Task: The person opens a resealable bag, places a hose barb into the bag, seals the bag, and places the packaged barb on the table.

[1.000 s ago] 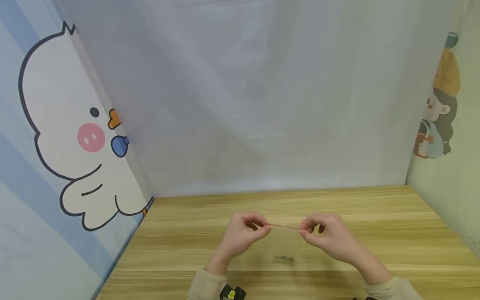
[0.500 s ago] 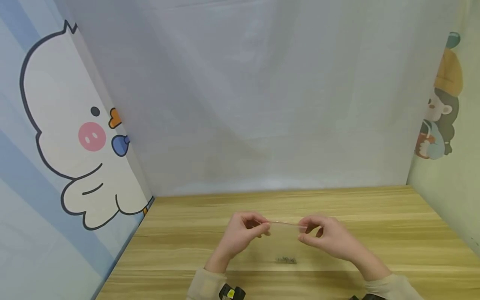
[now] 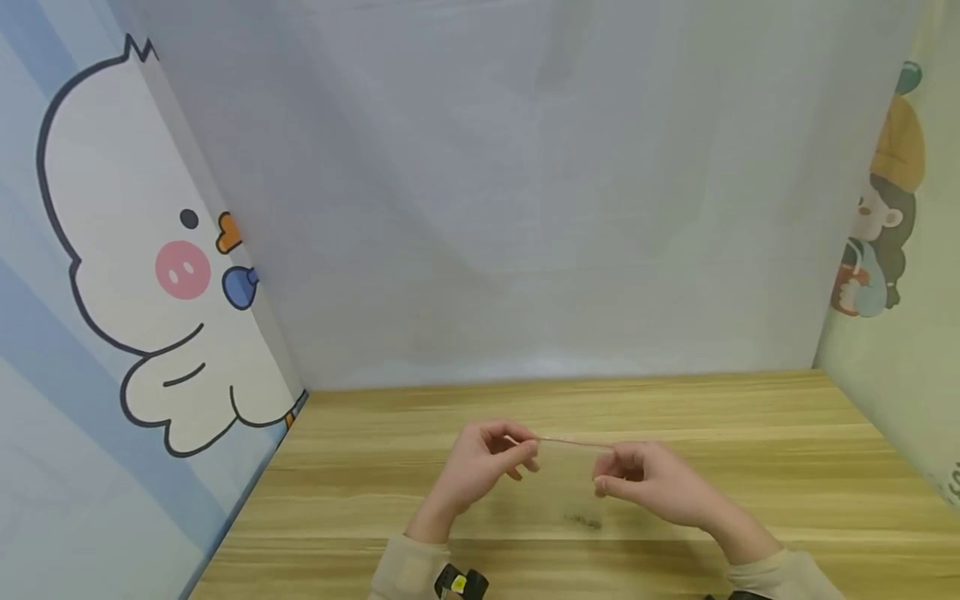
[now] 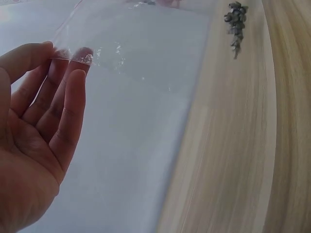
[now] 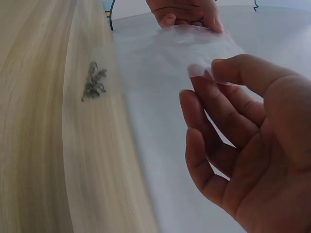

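A clear plastic bag (image 3: 573, 442) with a thin reddish top edge is stretched between my two hands, hanging above the table. My left hand (image 3: 483, 462) pinches its left top corner between thumb and fingers; in the left wrist view the film (image 4: 146, 53) runs away from those fingertips. At the right top corner, my right hand (image 3: 652, 482) pinches the bag with thumb and fingertips, the other fingers loosely bent. Low in the bag lies a small clump of dark grey metallic pieces (image 5: 94, 83), too small to make out singly.
A wood-grain table (image 3: 360, 467) lies under both hands. Behind it hangs a plain grey-white curtain (image 3: 540, 208). Cartoon figures mark the side walls, a white duck (image 3: 112, 208) on the left and a child in an orange hat (image 3: 877, 242) on the right.
The right hand has shifted its fingers along the bag's top edge and dropped slightly. The dark clump has swung a little to the right. The left hand keeps its pinch, nearly still.
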The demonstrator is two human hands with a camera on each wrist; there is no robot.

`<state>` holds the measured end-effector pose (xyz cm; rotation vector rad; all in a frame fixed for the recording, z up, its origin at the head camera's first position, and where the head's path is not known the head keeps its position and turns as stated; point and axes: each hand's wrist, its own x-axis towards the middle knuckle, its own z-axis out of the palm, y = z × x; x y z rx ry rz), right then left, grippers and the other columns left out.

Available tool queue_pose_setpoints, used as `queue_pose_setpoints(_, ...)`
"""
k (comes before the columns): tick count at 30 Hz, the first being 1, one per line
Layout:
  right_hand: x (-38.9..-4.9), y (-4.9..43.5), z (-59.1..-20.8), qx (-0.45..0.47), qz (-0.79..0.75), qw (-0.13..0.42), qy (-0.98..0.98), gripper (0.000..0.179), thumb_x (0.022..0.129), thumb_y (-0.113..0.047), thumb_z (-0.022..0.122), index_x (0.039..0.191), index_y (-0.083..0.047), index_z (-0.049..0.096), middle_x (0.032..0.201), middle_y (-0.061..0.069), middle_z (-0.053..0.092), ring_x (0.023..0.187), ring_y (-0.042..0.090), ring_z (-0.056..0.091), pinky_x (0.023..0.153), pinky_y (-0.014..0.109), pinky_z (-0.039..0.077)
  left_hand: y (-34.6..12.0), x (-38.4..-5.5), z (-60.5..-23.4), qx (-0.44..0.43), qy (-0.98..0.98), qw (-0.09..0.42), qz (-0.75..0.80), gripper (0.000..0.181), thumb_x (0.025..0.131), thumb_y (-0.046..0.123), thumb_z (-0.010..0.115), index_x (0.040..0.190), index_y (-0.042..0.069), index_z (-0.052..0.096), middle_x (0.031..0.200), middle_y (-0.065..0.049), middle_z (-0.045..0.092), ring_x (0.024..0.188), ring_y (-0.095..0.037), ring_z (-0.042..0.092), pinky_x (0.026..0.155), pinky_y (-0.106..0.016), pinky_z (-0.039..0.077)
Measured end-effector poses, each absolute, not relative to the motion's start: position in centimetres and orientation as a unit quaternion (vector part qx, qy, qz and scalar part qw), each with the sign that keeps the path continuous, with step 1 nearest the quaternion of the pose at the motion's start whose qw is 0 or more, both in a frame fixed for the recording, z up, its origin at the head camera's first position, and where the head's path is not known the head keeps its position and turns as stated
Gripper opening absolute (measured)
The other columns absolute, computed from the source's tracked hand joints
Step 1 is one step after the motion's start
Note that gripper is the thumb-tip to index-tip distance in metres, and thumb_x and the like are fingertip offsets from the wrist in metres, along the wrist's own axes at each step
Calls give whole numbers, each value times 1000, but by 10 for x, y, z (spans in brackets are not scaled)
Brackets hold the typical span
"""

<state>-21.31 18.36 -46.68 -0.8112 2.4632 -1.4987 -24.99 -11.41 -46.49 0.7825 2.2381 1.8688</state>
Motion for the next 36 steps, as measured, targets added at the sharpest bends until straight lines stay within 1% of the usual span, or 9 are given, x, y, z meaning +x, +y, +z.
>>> queue_pose_setpoints(5, -217, 185, -472, -245, -509, 96, 819, 17, 106, -23, 70, 107, -7, 72, 99, 5, 76, 94, 27, 71, 82, 31, 55, -112, -252, -468, 249, 743, 92, 614, 26, 104, 17, 73, 119, -3, 74, 106, -21, 75, 83, -23, 77, 69, -34, 62)
queue_pose_setpoints(8, -224, 185, -479, -218, -508, 91, 828, 20, 105, -26, 70, 109, -7, 73, 99, 7, 76, 95, 29, 70, 80, 32, 56, -110, -255, -476, 233, 755, 117, 601, 32, 104, 19, 72, 129, -2, 69, 109, -15, 74, 88, -25, 77, 73, -38, 63)
queue_pose_setpoints(11, -230, 184, -486, -198, -514, 75, 831, 21, 104, -25, 72, 112, -6, 74, 97, 6, 75, 93, 27, 70, 79, 33, 56, -109, -259, -484, 218, 764, 132, 592, 38, 104, 19, 73, 137, 2, 64, 109, -9, 75, 91, -29, 77, 76, -44, 63)
queue_pose_setpoints(16, -235, 182, -495, -187, -513, 51, 836, 32, 101, -20, 75, 125, 1, 70, 99, 4, 76, 91, 22, 71, 79, 31, 58, -105, -260, -489, 196, 771, 134, 590, 42, 102, 13, 74, 140, 2, 60, 107, -11, 76, 90, -33, 76, 77, -48, 63)
queue_pose_setpoints(21, -235, 181, -501, -189, -500, 60, 843, 55, 97, -14, 78, 143, 9, 57, 103, 7, 75, 89, 21, 71, 77, 31, 59, -105, -257, -492, 172, 786, 144, 576, 49, 98, 12, 77, 143, 3, 59, 104, -9, 75, 86, -31, 75, 75, -45, 63)
queue_pose_setpoints(25, -233, 179, -507, -189, -506, 80, 838, 68, 96, -9, 77, 150, 14, 44, 103, 10, 73, 84, 22, 70, 71, 32, 59, -106, -255, -494, 156, 795, 155, 565, 52, 97, 13, 79, 144, 3, 58, 102, -8, 75, 82, -29, 74, 74, -42, 62)
queue_pose_setpoints(28, -230, 176, -510, -182, -504, 90, 840, 76, 96, -9, 77, 155, 15, 36, 101, 9, 70, 84, 22, 70, 71, 31, 58, -106, -253, -497, 152, 798, 163, 560, 53, 96, 10, 79, 144, 1, 57, 99, -9, 75, 78, -28, 74, 72, -40, 62)
queue_pose_setpoints(33, -228, 172, -514, -183, -484, 83, 852, 88, 93, -7, 78, 157, 20, 25, 101, 7, 68, 85, 20, 67, 74, 31, 57, -106, -251, -498, 145, 787, 187, 569, 58, 94, 2, 77, 147, -4, 52, 95, -13, 75, 74, -30, 74, 72, -41, 63)
queue_pose_setpoints(36, -229, 170, -515, -178, -467, 68, 863, 92, 90, -8, 81, 157, 20, 24, 104, 6, 70, 88, 19, 67, 82, 37, 58, -106, -250, -496, 140, 785, 194, 572, 60, 94, 1, 77, 147, -7, 50, 96, -14, 74, 75, -32, 74, 73, -42, 63)
